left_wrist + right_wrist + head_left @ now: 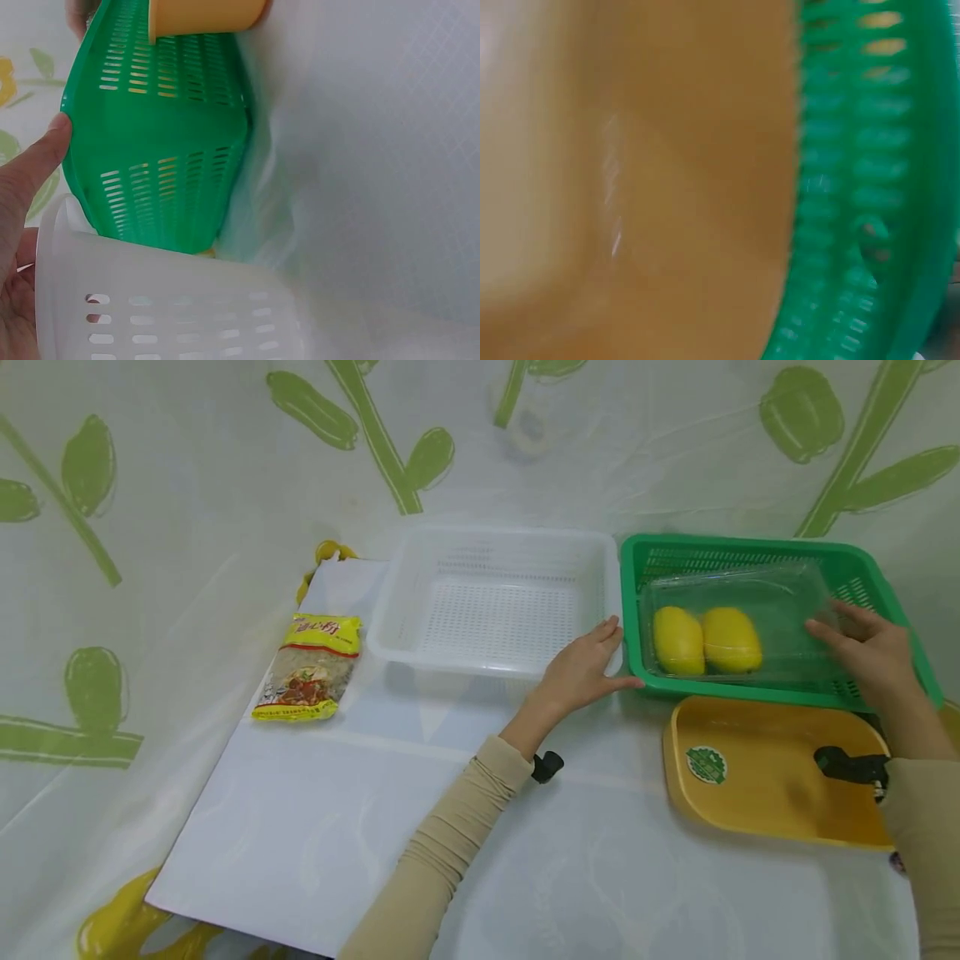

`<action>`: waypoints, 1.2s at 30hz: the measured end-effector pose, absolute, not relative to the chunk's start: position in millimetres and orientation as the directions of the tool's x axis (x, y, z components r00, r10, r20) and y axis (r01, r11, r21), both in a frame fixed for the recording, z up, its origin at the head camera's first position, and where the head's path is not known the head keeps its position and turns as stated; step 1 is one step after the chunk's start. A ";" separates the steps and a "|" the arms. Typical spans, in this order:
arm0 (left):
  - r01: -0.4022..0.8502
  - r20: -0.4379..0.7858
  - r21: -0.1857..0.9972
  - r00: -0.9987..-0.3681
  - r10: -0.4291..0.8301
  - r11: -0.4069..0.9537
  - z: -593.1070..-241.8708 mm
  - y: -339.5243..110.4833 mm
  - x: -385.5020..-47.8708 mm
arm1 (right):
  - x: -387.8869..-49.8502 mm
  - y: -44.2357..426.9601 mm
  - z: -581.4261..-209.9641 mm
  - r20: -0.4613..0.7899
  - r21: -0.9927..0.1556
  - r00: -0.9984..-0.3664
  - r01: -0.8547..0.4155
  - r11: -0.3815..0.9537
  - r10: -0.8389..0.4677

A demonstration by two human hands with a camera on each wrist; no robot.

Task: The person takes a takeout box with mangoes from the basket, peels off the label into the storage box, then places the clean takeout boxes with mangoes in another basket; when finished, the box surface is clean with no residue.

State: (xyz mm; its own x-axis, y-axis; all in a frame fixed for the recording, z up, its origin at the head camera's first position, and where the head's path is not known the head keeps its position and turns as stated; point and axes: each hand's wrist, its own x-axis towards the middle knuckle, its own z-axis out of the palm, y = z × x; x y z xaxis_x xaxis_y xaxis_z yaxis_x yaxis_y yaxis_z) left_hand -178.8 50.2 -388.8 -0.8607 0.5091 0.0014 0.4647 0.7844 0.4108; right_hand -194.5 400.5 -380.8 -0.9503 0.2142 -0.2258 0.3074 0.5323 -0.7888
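Note:
In the head view, a clear plastic box (787, 610) lies in the green basket (750, 693). Two yellow fruits (732, 640) show through its left part. My right hand (870, 647) grips the box's right end, with the thumb on the near side. My left hand (573, 672) rests at the near right corner of the white basket (465, 664), fingers extended along its rim. Its thumb stretches over to touch the green basket's rim, as the left wrist view also shows. Nothing lies in the white basket. The right wrist view is blurred and hides the right hand's grip.
A yellow tub (772, 777) with a round green sticker stands in front of the green basket, a black object (847, 766) over its right side. On the left lies a yellow food packet (309, 668). Another black object (548, 767) sits by the left wrist.

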 end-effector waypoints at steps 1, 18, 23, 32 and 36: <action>0.466 0.002 0.410 -0.860 0.511 0.784 -389.0 50.5 -178.7 | -193.7 400.5 -381.0 -0.215 -0.742 -0.954 0.298 0.600 0.207; 0.492 0.014 0.391 -0.848 0.529 0.778 -383.5 59.5 -179.5 | -187.7 397.3 -378.6 -0.204 -0.434 -0.955 0.283 0.855 0.213; 0.485 -0.007 0.379 -0.850 0.527 0.788 -383.1 60.5 -179.2 | -185.7 394.0 -381.5 -0.173 -0.429 -0.960 0.273 0.861 0.218; 0.474 -0.008 0.369 -0.858 0.513 0.799 -384.8 58.7 -174.3 | -191.8 402.7 -400.3 -0.152 -0.494 -0.928 0.370 0.787 0.341; 0.485 0.003 0.340 -0.857 0.515 0.806 -384.1 57.1 -175.6 | -191.3 392.8 -390.6 -0.120 -0.486 -0.931 0.359 0.797 0.346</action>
State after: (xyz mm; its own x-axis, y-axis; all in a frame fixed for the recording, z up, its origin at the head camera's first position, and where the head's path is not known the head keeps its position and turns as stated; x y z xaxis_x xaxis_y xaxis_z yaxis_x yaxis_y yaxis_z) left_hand -175.6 57.1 -384.1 -0.8573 0.5148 0.0034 0.4852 0.8057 0.3397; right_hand -191.3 392.8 -390.6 -0.9306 0.3456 -0.1203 0.3588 0.7969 -0.4859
